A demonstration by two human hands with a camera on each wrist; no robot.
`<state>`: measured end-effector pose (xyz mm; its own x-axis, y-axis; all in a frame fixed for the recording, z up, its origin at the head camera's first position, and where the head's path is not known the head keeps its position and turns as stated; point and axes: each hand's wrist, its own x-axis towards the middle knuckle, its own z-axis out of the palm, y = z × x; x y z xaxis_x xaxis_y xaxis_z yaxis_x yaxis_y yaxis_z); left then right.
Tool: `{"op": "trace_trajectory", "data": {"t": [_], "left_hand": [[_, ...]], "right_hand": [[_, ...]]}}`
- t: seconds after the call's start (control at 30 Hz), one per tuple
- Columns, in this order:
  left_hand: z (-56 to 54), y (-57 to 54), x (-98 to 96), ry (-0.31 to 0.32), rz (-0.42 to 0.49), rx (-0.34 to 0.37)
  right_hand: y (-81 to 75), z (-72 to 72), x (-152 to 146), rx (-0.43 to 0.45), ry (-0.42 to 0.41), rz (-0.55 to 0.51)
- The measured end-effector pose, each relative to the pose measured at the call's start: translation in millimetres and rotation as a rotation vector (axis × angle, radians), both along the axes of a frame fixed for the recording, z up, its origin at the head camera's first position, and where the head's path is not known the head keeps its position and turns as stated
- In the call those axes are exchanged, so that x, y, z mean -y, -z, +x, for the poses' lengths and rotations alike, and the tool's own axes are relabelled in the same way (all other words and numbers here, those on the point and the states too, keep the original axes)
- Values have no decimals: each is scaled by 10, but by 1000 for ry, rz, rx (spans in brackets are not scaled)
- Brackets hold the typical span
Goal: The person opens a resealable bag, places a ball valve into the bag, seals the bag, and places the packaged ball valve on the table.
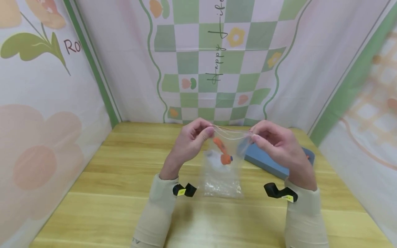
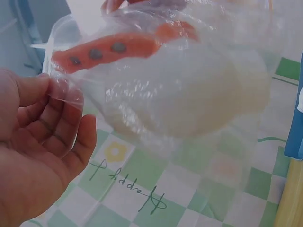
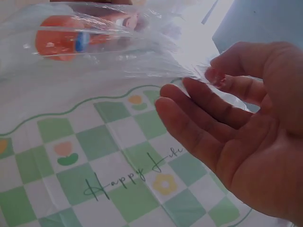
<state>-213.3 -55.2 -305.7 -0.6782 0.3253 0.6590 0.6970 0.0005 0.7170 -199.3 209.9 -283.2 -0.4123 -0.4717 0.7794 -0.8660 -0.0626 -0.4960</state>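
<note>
Between both hands hangs a clear plastic bag (image 1: pixel 221 182), its top edge stretched across. My left hand (image 1: pixel 193 141) pinches the left end of that edge between thumb and fingers. At the right end, my right hand (image 1: pixel 276 143) pinches it with thumb and forefinger, the other fingers loosely extended in the right wrist view. Through the plastic show an orange strip (image 2: pixel 106 49) with three grey dots and a rounded orange piece (image 3: pixel 59 38) with a blue spot. A pale round shape (image 2: pixel 208 90) also shows in the bag in the left wrist view.
A blue tray (image 1: pixel 266 162) lies on the wooden table (image 1: pixel 108 179) at the right, partly hidden behind the right hand and bag. Something small and orange (image 1: pixel 307 157) shows at its right end. Printed cloth (image 1: pixel 217 62) hangs at the back and both sides.
</note>
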Motion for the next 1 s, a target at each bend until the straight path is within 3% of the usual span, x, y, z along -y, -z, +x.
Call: {"op": "trace_trajectory", "data": {"t": [0.13, 0.27, 0.53, 0.63, 0.87, 1.0], "left_hand": [[31, -21, -4, -64, -22, -60], [59, -33, -11, -88, -25, -68], [87, -54, 18, -115, -17, -61], [95, -66, 35, -129, -35, -76], [102, -80, 71, -169, -92, -111], [94, -82, 80, -182, -113, -122]], "right_hand": [[1, 5, -50, 25, 86, 93], [-8, 11, -82, 37, 163, 199], [-20, 28, -27, -45, 256, 372], [-7, 28, 18, -43, 311, 396], [22, -13, 71, -108, 263, 392], [31, -14, 51, -107, 302, 400]]}}
